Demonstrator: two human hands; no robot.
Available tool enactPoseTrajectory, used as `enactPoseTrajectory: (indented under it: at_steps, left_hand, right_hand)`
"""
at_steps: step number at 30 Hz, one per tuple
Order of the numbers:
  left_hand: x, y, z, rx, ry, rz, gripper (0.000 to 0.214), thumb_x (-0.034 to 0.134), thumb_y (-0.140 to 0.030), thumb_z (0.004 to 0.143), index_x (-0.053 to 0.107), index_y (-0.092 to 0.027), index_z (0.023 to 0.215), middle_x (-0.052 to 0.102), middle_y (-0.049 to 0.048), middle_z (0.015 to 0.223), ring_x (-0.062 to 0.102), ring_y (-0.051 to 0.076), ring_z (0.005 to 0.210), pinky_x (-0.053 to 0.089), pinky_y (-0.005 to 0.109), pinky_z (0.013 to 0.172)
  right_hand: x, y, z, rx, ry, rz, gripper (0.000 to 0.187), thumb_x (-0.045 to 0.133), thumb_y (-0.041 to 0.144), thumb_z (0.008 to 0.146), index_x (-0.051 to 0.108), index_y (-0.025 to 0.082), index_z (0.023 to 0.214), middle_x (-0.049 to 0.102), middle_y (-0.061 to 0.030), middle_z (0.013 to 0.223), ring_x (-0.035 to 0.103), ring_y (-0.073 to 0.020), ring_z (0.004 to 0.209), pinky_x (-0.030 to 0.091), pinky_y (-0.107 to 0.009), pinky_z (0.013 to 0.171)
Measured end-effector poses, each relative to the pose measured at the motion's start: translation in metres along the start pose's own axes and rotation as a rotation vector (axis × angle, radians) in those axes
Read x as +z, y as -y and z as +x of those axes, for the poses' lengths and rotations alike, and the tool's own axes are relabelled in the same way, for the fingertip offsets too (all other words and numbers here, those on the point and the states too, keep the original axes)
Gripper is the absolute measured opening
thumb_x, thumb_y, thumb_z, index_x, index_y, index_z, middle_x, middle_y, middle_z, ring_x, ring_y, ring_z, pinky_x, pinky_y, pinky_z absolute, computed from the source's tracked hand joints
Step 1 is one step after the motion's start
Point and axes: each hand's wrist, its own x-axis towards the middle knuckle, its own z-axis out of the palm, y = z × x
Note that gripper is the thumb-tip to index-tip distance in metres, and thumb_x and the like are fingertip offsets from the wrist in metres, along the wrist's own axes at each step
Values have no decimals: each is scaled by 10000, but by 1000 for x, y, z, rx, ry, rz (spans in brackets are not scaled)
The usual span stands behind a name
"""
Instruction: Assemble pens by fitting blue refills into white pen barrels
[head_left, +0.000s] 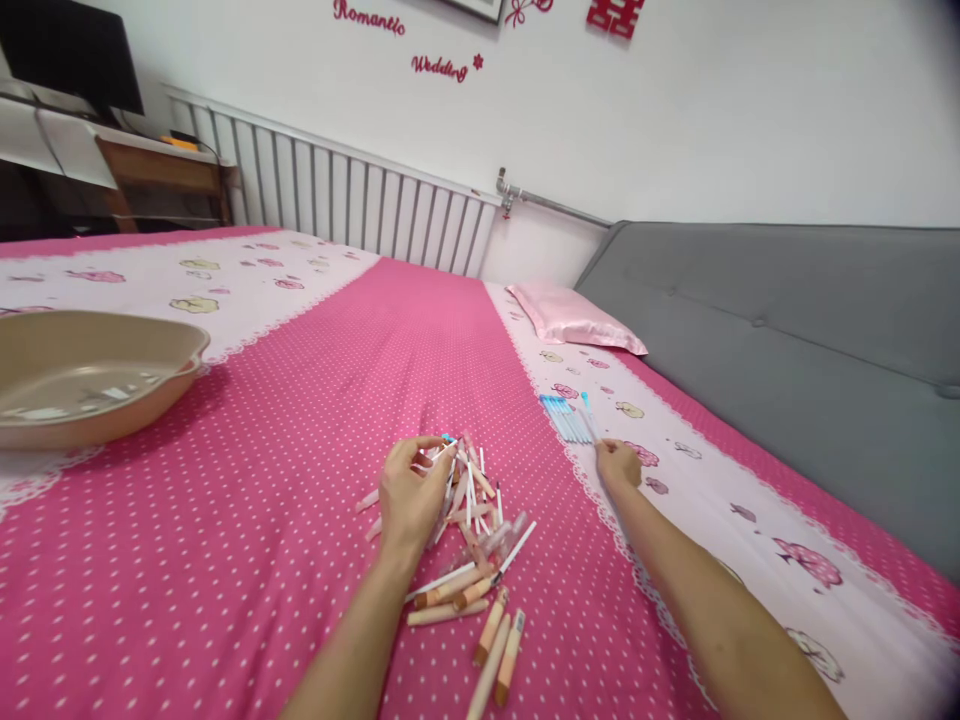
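Observation:
My right hand [619, 465] pinches the lower end of a slim blue-tipped stick [588, 408] at the pale strip of the bedspread. Just left of it, several matching blue-tipped sticks [566, 420] lie side by side in a neat row. Over the upper left of a loose pile, my left hand [411, 490] has its fingers curled together; what they hold is partly hidden, with a blue tip showing by the fingertips. The pile mixes thin white sticks [517, 548], pinkish clear tubes [499, 540] and beige pencil-like sticks with brown ends [491, 628].
A beige plastic basin [105, 425] with small pale pieces inside stands at the left on the pink dotted bedspread [300, 410]. A pink pillow [574, 318] rests by the grey headboard [780, 340]. Behind are a white radiator [337, 185] and a desk with a monitor [71, 55].

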Motion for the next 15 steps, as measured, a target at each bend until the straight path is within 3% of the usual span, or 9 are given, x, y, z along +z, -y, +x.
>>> enactPoseTrajectory:
  at_steps: [9,15]
  left_hand:
    - [0,-1,-3,148,-12,127,146,586,-329,744,643,-210,805,602,18,791,534,152,678,416,275,654]
    - [0,0,-4,170,-7,135,126,579,-299,753,639,-205,813,600,19,825,529,144,683,420,273,665]
  right_hand:
    - [13,3,9,-15,8,13,314,525,353,781,734,187,947,696,-157,887,620,-249,778,433,-323,656]
    - [19,2,18,-4,18,61,337,526,348,773,738,146,940,700,-169,881,623,-254,769,433,-320,649]
